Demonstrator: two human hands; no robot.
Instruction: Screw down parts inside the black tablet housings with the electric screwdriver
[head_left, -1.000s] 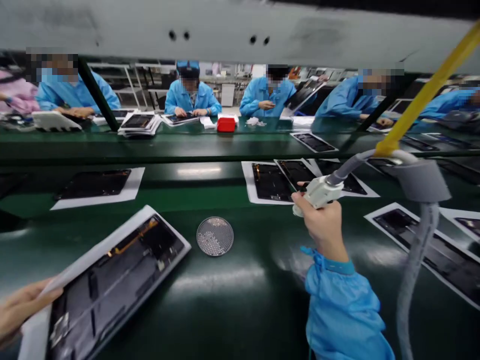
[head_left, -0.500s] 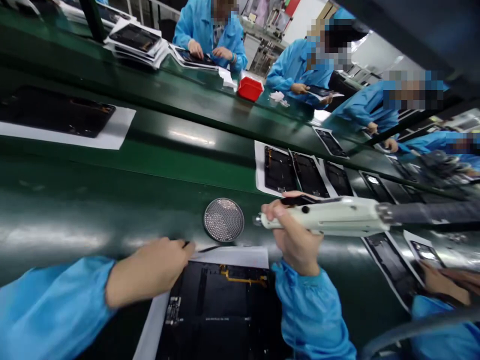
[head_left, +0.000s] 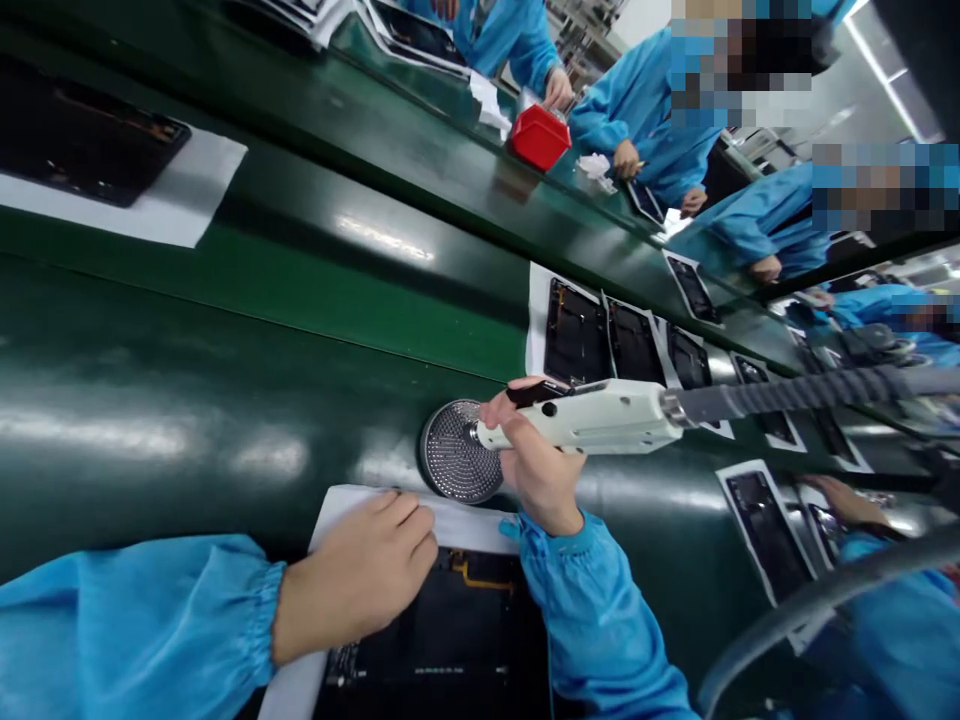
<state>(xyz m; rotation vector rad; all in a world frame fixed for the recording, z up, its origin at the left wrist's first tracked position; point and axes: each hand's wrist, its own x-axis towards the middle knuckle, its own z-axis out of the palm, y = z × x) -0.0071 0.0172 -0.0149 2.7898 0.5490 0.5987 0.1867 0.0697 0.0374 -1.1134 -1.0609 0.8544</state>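
Note:
My right hand [head_left: 544, 480] is wrapped round a white electric screwdriver [head_left: 607, 417], held nearly level. Its nose lies over a round metal dish [head_left: 454, 462] full of small holes, perhaps a screw tray; the bit's tip cannot be made out. In front of me an opened black tablet [head_left: 442, 625] with an orange flex cable [head_left: 480, 580] rests on a white sheet [head_left: 345, 503]. My left hand [head_left: 367, 570] rests over the tablet's upper left edge, its fingers curled down. The fingertips, and whatever they hold, are hidden.
Several tablets on white sheets [head_left: 576, 330] line the bench at right; another tablet [head_left: 90, 140] lies at far left. A red bin [head_left: 540, 137] stands across the bench by co-workers in blue. A grey hose [head_left: 817, 590] curves at lower right, near a neighbour's sleeve.
My right hand has brought the screwdriver left, over the dish. My left hand has shifted right onto the tablet's edge; the thin dark tool seen at its fingers is now out of sight.

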